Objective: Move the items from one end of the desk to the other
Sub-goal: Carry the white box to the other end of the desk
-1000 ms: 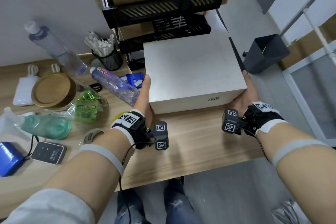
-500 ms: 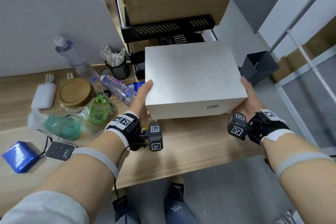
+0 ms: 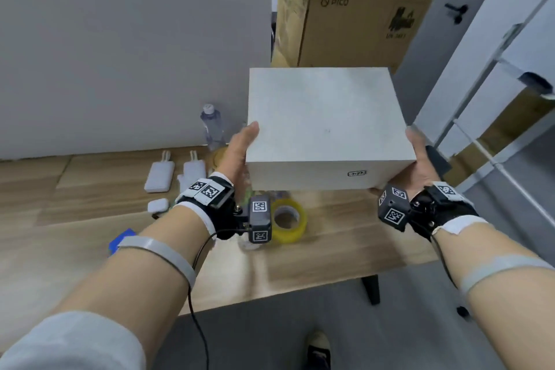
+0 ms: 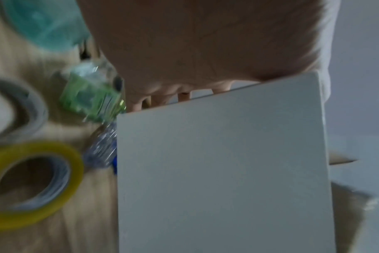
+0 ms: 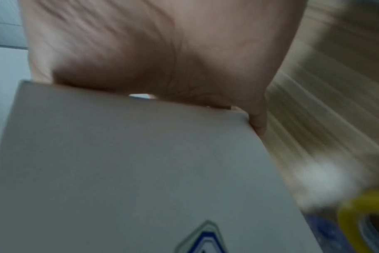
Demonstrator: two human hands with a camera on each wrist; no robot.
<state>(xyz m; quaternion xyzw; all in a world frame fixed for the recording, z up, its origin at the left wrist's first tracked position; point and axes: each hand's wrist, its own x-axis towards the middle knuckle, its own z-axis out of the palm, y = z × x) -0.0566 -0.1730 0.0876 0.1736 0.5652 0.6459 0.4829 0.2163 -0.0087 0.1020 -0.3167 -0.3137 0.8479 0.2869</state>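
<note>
Both hands, left hand (image 3: 240, 150) and right hand (image 3: 419, 164), are clamped on opposite sides of the white box (image 3: 324, 126), fingers curled underneath, probably because it's too wide for one hand, carrying it above the desk (image 3: 330, 252).

From the head we look forward and down over the table (image 3: 90, 189); our wrist views sit close under each palm, both sharing the white box (image 3: 324, 117) and yellow tape (image 3: 288, 221).
</note>
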